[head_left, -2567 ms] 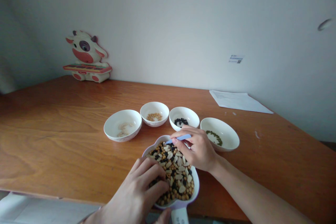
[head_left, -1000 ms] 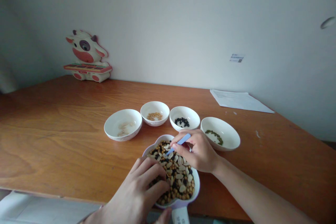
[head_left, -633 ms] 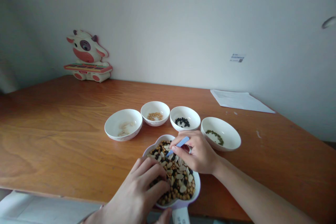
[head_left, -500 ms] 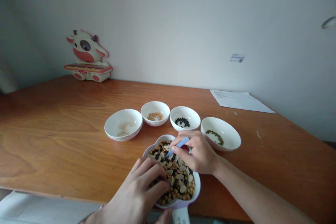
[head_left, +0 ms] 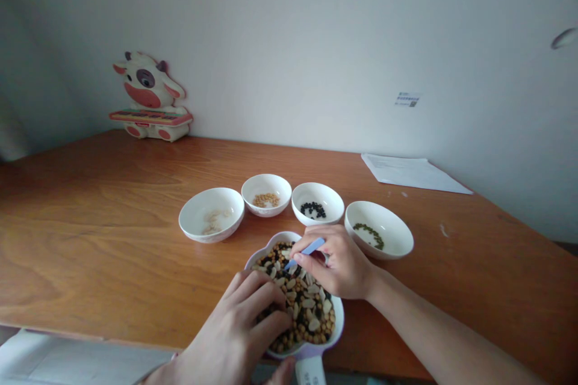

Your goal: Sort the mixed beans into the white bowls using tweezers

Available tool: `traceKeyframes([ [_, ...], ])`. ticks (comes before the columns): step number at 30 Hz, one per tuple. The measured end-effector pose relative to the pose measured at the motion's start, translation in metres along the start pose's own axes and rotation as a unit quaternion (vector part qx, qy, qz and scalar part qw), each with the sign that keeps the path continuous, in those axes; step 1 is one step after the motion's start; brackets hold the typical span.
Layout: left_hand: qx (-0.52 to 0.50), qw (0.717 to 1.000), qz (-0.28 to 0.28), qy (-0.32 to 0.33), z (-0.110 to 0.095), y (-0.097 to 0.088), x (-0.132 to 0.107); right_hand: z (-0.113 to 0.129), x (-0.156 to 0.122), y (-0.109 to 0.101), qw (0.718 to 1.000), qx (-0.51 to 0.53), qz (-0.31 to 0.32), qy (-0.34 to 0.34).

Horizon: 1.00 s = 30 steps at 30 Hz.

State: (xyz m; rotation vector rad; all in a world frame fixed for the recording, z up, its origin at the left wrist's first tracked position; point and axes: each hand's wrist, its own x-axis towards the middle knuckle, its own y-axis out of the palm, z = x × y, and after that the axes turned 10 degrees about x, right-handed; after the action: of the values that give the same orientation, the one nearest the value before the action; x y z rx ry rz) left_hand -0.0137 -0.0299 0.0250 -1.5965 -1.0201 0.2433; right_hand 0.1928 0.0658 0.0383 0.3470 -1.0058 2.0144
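tweezers (head_left: 307, 252) cross the mixed-bean dish's rim (head_left: 267, 246)

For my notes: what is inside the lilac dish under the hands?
Pale seeds, black beans and yellow peas fill the lilac dish. The left hand and right hand cover some; its bottom cannot be seen.

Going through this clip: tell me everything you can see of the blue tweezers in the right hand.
The tweezers are slim, pale blue and look like plastic. The right hand pinches them between thumb and fingers, with the upper end showing beyond the fingers. They tilt down to the left, the tip reaching over the mixed beans and seeds in the lilac-rimmed dish. Whether the tip grips anything is too small to tell.
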Motion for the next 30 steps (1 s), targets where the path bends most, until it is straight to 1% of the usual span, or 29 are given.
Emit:
traceKeyframes([
  [2, -0.001, 1.0, 0.0, -0.002, 0.0, 0.0, 0.001, 0.001, 0.0, 0.0, 1.0, 0.008, -0.003, 0.005],
  [8, 0.002, 1.0, -0.005, -0.005, -0.001, -0.001, 0.002, 0.003, 0.001, -0.003, 0.997, 0.054, -0.048, 0.035],
  [16, 0.009, 1.0, -0.013, 0.0, -0.003, -0.003, 0.002, 0.002, 0.0, -0.005, 0.992, 0.066, -0.064, 0.091],
  [22, 0.01, 1.0, -0.014, -0.006, -0.004, -0.002, -0.001, -0.004, -0.002, -0.007, 0.983, 0.105, -0.088, 0.126],
  [27, 0.009, 0.999, -0.038, -0.02, -0.004, -0.001, -0.002, -0.008, -0.002, -0.009, 0.97, 0.131, -0.135, 0.153],
  [30, 0.018, 0.998, -0.053, -0.023, -0.004, -0.001, -0.004, -0.008, 0.002, -0.011, 0.964, 0.122, -0.171, 0.162],
])
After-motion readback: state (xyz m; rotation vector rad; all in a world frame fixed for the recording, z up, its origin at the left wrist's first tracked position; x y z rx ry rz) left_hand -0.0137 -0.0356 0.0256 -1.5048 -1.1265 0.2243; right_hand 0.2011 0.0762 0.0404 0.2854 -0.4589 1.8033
